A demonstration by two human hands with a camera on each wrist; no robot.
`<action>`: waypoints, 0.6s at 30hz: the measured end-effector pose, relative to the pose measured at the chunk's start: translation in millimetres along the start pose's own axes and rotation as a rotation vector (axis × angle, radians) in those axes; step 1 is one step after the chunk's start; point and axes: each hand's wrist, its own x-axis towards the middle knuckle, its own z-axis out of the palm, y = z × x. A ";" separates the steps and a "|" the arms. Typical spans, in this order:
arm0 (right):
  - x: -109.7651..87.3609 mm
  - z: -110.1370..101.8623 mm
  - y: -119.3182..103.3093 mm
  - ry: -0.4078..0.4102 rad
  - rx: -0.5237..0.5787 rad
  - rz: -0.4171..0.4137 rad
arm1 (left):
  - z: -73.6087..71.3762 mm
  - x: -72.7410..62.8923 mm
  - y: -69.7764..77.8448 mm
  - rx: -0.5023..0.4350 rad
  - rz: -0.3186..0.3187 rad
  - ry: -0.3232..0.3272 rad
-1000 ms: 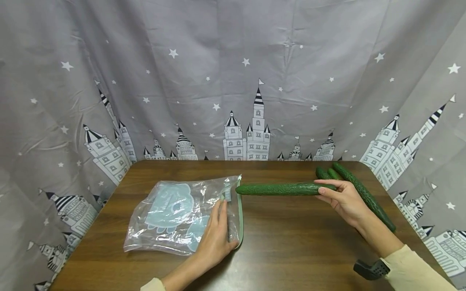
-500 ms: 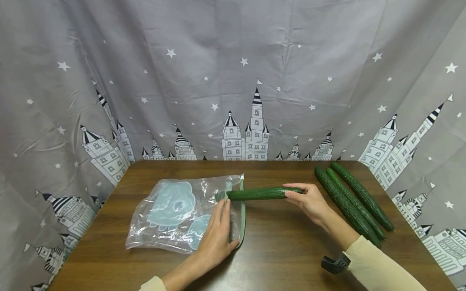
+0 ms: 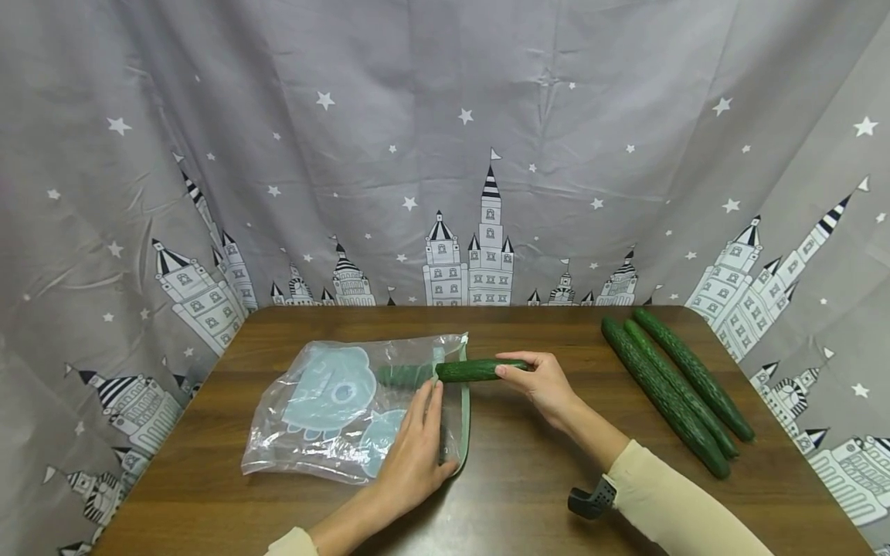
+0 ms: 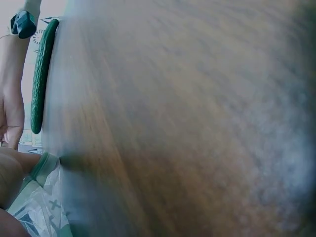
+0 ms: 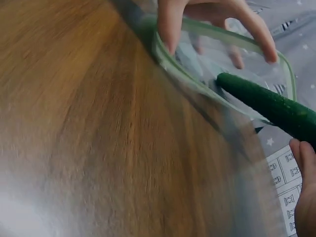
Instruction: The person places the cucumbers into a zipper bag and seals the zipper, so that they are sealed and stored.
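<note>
A clear plastic bag [image 3: 327, 455] with pale blue animal prints and a green-edged mouth lies on the wooden table [image 3: 528, 463]. My left hand [image 3: 410, 455] is at that mouth, fingers extended and spread against the film in the right wrist view, the mouth standing open around them. With thumb and fingertips my right hand [image 3: 545, 386] pinches the near end of a green cucumber [image 3: 469, 371]. Its far end shows through the film, inside the bag. In the right wrist view the cucumber [image 5: 266, 101] points into the opening.
Three more cucumbers [image 3: 664, 398] lie side by side at the table's right. A grey curtain [image 3: 348, 154] with castles and stars hangs behind the table. A black strap-like device [image 3: 591, 498] sits at my right wrist.
The right hand has moved left, sliding the cucumber from outside the mouth to well inside the bag. The left hand stays at the mouth with almost no movement.
</note>
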 end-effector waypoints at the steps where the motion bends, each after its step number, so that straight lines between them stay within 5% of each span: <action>1: 0.5 -0.3 0.6 0.004 -0.043 0.003 | 0.2 -0.2 -0.2 0.000 0.004 0.006; 6: -0.2 -7.8 2.4 -0.001 -0.175 0.034 | 1.6 -1.0 -0.7 0.004 0.007 0.020; 13: -1.3 -20.8 6.6 -0.065 -0.085 0.064 | 2.3 1.2 -0.3 0.014 0.007 -0.011; 18: 0.5 -19.9 9.4 -0.045 -0.144 0.021 | 1.7 1.2 -1.7 0.025 0.029 -0.004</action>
